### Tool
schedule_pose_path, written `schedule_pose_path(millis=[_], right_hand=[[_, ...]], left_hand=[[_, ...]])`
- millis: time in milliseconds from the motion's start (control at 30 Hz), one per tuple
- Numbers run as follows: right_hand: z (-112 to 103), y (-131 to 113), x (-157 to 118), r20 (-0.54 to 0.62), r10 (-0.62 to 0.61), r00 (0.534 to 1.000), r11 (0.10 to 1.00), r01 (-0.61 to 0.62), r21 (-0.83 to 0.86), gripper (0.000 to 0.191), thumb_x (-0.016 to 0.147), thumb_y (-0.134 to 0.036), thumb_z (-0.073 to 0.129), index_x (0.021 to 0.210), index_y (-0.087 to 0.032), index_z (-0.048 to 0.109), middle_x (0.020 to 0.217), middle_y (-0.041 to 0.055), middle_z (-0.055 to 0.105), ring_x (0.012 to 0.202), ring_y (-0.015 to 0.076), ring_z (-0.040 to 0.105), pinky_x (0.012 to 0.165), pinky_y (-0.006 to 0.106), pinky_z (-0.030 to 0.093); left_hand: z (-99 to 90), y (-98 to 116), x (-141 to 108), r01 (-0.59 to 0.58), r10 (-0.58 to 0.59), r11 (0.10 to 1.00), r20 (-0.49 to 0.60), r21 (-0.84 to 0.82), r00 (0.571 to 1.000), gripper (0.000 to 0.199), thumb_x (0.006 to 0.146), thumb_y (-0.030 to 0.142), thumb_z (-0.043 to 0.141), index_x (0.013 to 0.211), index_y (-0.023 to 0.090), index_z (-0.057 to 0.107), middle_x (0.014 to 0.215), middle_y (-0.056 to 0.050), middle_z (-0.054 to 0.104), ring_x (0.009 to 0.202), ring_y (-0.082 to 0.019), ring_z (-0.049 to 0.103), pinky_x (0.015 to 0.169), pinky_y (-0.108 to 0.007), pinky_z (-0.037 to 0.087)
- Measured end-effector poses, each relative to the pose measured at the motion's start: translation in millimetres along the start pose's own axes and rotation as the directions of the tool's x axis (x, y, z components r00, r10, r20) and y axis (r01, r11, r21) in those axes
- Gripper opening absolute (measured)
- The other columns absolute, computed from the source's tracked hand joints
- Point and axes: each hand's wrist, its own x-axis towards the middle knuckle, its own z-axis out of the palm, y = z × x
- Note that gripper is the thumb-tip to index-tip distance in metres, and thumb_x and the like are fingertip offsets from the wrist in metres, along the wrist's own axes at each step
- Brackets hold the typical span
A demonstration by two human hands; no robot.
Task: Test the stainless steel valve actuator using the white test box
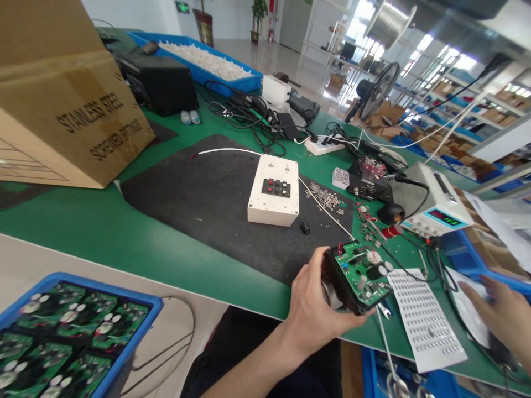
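My left hand point(309, 301) is wrapped around a black housing with a green circuit board point(365, 276) facing up. White and black round components and short red wires show on the board. Off to the right, over a white sheet and a dark cable, my right hand point(500, 312) has its fingers stretched out, slightly blurred, with nothing visible in them. A white switch box point(274, 207) with red, black and white terminals sits on the black mat point(199, 193). Near its front right corner lies a small black part point(305, 228).
Left, a blue bin point(153, 309) holds several similar boards, beside a cardboard box point(78, 116). Loose metal rings point(326, 199) lie on the mat's right. A power supply point(431, 196), a sheet with rows of small parts point(427, 318), a wrench point(385, 310) and cables line the right side.
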Motion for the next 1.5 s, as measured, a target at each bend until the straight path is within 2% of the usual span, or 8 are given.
schedule_pose_path(millis=[167, 267, 400, 500, 733, 1033, 1200, 1500], right_hand=[[31, -178, -18, 0.257, -0.379, 0.889, 0.895, 0.282, 0.346, 0.054, 0.089, -0.062, 0.077, 0.129, -0.026, 0.070, 0.129, 0.0145, 0.072, 0.119, 0.0323, 0.070, 0.111, 0.048, 0.053], [72, -258, -12, 0.506, -0.623, 0.596, 0.774, 0.373, 0.512, 0.057, 0.095, -0.059, 0.072, 0.139, -0.024, 0.066, 0.127, 0.0112, 0.073, 0.114, 0.0268, 0.071, 0.106, 0.044, 0.056], [131, -314, -3, 0.627, -0.708, 0.325, 0.699, 0.451, 0.555, 0.057, 0.087, -0.049, 0.083, 0.137, -0.024, 0.071, 0.113, 0.0081, 0.074, 0.094, 0.0208, 0.071, 0.089, 0.036, 0.060], [162, -332, -3, 0.634, -0.733, 0.246, 0.652, 0.519, 0.553, 0.054, 0.079, -0.040, 0.091, 0.128, -0.025, 0.077, 0.103, 0.0048, 0.071, 0.080, 0.0166, 0.064, 0.077, 0.031, 0.054], [166, -322, -15, 0.536, -0.732, 0.421, 0.681, 0.445, 0.581, 0.031, 0.086, -0.034, 0.084, 0.113, -0.020, 0.075, 0.081, 0.0007, 0.068, 0.071, 0.0154, 0.060, 0.071, 0.028, 0.047], [48, -246, -65, 0.352, -0.434, 0.829, 0.633, 0.003, 0.774, 0.037, 0.102, -0.053, 0.066, 0.119, -0.021, 0.073, 0.080, 0.0042, 0.066, 0.057, 0.0110, 0.052, 0.049, 0.022, 0.038], [12, -228, -106, 0.480, -0.358, 0.801, 0.462, -0.295, 0.837, 0.033, 0.096, -0.052, 0.076, 0.106, -0.020, 0.080, 0.055, 0.0005, 0.051, 0.043, 0.0076, 0.035, 0.041, 0.020, 0.019], [14, -227, -130, 0.541, -0.398, 0.741, 0.420, -0.377, 0.825, 0.029, 0.095, -0.045, 0.080, 0.108, -0.020, 0.082, 0.076, 0.0078, 0.068, 0.045, 0.0055, 0.040, 0.040, 0.018, 0.022]], left_hand=[[2.0, -6, 0, -0.037, 0.037, 0.999, -0.017, 0.028, 0.999, 0.112, 0.069, 0.047, 0.095, 0.158, 0.024, 0.030, 0.133, -0.011, 0.070, 0.119, -0.032, 0.072, 0.105, -0.050, 0.062], [2.8, -11, -5, -0.080, 0.081, 0.993, -0.014, 0.090, 0.997, 0.118, 0.065, 0.046, 0.096, 0.158, 0.022, 0.030, 0.131, -0.013, 0.070, 0.116, -0.033, 0.072, 0.105, -0.051, 0.061], [2.5, -16, -11, -0.198, 0.205, 0.964, -0.017, 0.179, 0.979, 0.126, 0.054, 0.052, 0.100, 0.156, 0.023, 0.032, 0.121, -0.011, 0.072, 0.101, -0.032, 0.074, 0.093, -0.048, 0.063], [1.6, -18, -12, -0.281, 0.288, 0.935, 0.000, 0.214, 0.958, 0.122, 0.058, 0.059, 0.096, 0.155, 0.021, 0.034, 0.122, -0.012, 0.072, 0.097, -0.031, 0.075, 0.090, -0.046, 0.063], [0.7, -19, -11, -0.298, 0.307, 0.925, 0.000, 0.236, 0.952, 0.117, 0.063, 0.060, 0.094, 0.155, 0.018, 0.034, 0.118, -0.013, 0.072, 0.094, -0.031, 0.075, 0.086, -0.045, 0.063], [-1.0, -17, -11, -0.231, 0.229, 0.958, 0.033, 0.168, 0.973, 0.119, 0.064, 0.048, 0.098, 0.158, 0.020, 0.031, 0.128, -0.015, 0.070, 0.108, -0.032, 0.074, 0.096, -0.045, 0.062], [-0.2, -22, -13, -0.190, 0.184, 0.964, 0.048, 0.188, 0.982, 0.121, 0.064, 0.047, 0.099, 0.160, 0.021, 0.030, 0.131, -0.016, 0.068, 0.112, -0.034, 0.074, 0.096, -0.045, 0.063], [0.2, -21, -13, -0.213, 0.209, 0.956, 0.042, 0.203, 0.977, 0.121, 0.063, 0.046, 0.100, 0.160, 0.021, 0.030, 0.130, -0.014, 0.069, 0.112, -0.032, 0.073, 0.096, -0.043, 0.062]])
